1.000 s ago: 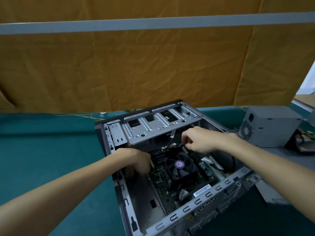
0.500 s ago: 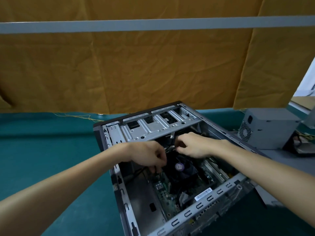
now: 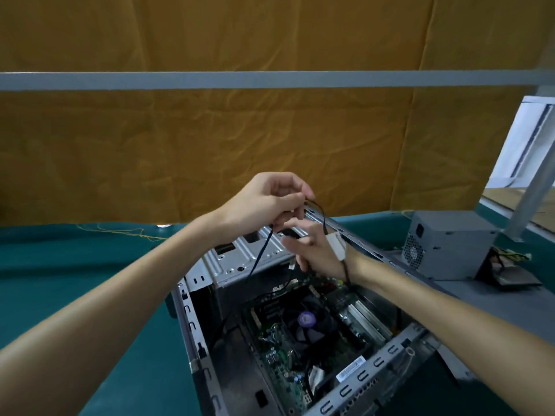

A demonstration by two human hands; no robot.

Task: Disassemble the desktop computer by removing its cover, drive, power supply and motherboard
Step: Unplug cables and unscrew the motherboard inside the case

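Observation:
The open desktop case [image 3: 189,319] lies on its side on the green table. Inside it, the motherboard [image 3: 277,357] carries a black CPU fan [image 3: 306,321] with a purple hub. My left hand [image 3: 267,202] is raised above the drive cage [image 3: 240,259] and grips a black cable [image 3: 260,253] that runs down into the case. The cable's other loop ends in a white connector [image 3: 338,246] draped over the back of my right hand [image 3: 318,253]. That hand is just below the left one; its fingers are blurred. The grey power supply [image 3: 447,244] stands outside, at the right.
A flat grey panel [image 3: 492,298] lies under the power supply at the right. Its wire bundle [image 3: 507,259] trails behind it. An orange cloth [image 3: 210,151] hangs along the back, crossed by a grey bar [image 3: 210,80]. Green table [image 3: 75,280] spreads to the left.
My left hand has risen out of the case, pulling the black cable up above the drive cage. My right hand lifted slightly and moved toward it. The view tilted down.

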